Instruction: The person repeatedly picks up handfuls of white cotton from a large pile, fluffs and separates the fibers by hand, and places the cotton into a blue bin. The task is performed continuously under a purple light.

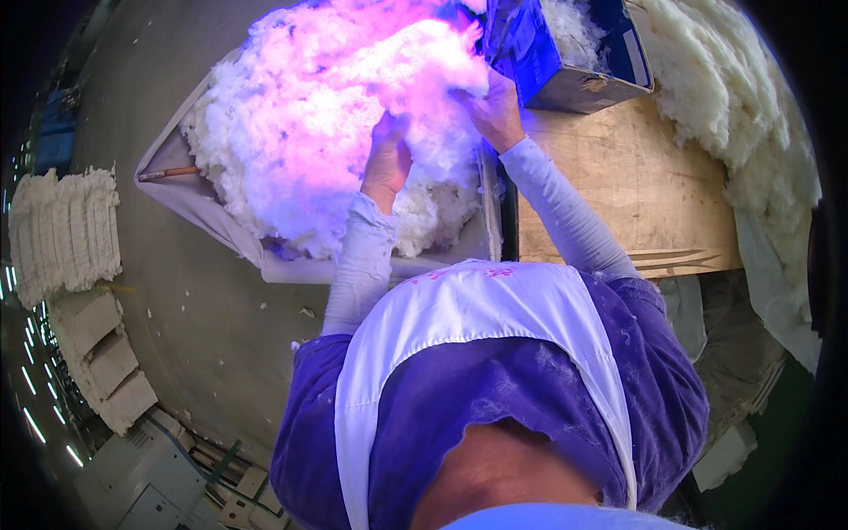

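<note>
Both my arms reach forward in pale sleeves over a heap of loose white cotton-like fibre (pixel 265 168). Pink and violet light falls on much of it. Between my hands is a fluffy tuft of fibre (pixel 433 97). My left hand (pixel 389 162) is closed on the tuft's near left side, its fingertips partly sunk in the fluff. Higher up, my right hand (pixel 496 110) pinches the tuft's right edge. The heap fills a cloth-lined bin (pixel 199 225), rising above its rim.
A blue box (pixel 605 93) with fibre inside stands on a wooden board (pixel 632 190) to the right. A thick fibre layer (pixel 733 88) hangs beyond it. Folded pale stacks (pixel 66 230) and a grey cabinet (pixel 146 481) are at left. Bits of lint dot the floor (pixel 212 344).
</note>
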Available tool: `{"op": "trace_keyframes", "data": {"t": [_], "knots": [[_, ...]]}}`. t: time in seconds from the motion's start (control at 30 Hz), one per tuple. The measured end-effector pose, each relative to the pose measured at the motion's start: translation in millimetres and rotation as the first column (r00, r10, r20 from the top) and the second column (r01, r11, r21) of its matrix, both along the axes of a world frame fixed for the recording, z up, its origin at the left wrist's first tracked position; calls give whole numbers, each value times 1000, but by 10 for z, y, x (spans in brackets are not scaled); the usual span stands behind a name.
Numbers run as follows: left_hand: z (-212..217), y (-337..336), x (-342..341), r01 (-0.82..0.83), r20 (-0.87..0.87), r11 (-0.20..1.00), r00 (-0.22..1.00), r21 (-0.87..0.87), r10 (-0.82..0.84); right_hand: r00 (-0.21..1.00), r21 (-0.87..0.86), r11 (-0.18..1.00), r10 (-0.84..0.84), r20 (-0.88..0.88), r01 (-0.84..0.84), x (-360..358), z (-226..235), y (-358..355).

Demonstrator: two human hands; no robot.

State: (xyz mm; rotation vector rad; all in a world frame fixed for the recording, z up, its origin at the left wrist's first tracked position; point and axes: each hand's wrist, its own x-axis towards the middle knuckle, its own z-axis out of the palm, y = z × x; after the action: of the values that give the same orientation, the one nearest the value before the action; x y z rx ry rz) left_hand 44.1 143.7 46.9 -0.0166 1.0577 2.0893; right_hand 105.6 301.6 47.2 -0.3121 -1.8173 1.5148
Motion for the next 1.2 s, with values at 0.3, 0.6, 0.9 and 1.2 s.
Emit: {"op": "trace_keyframes", "data": {"t": [0.3, 0.6, 0.9, 1.2], "knots": [[-73, -59, -78, -101, -183, 986, 980, -133, 76, 995, -689, 721, -1, 99, 69, 55, -105, 186], [52, -21, -32, -80, 38, 991, 996, -106, 85, 979, -508, 852, 192, 74, -129, 86, -37, 99], [-31, -18, -66, -105, -50, 989, 994, -103, 101, 993, -462, 883, 111, 46, -78, 11, -138, -5], [35, -126, -264, -172, 46, 980, 985, 96, 168, 980, -452, 882, 185, 67, -136, 111, -127, 188]]}}
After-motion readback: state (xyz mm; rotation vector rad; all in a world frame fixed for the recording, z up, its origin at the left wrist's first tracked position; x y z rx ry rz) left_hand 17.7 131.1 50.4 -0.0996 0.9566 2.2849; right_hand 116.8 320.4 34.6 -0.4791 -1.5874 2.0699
